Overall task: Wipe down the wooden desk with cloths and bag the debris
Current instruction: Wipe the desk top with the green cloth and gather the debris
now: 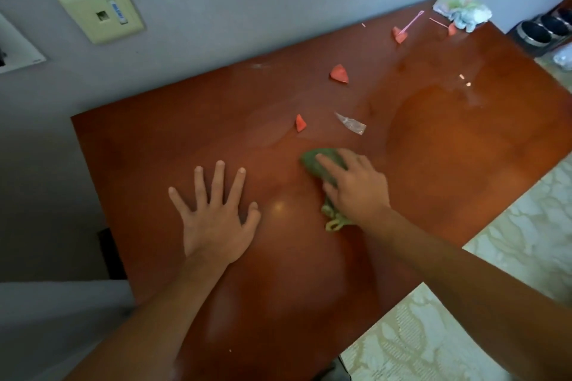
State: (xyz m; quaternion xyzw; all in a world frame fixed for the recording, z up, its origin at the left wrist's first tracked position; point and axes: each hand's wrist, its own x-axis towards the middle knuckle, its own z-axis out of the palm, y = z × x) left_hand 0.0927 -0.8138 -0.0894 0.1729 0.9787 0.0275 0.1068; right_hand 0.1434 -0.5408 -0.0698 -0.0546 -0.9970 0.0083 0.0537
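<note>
Wiping is the step in hand. On the near part of the glossy reddish-brown wooden surface (464, 145), the left hand (216, 219) lies flat with fingers spread, holding nothing. Just right of it, the right hand (356, 185) presses a crumpled green cloth (318, 164) down, its grip curled over the wad. Farther off lie red scraps (339, 73) and a clear plastic wrapper piece (351, 124) — likely the next move sweeps toward them. No bag is in view.

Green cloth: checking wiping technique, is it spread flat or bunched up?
Bunched. The green cloth sits as a wad under the right hand on the desk, a crumpled end trailing by the wrist.
</note>
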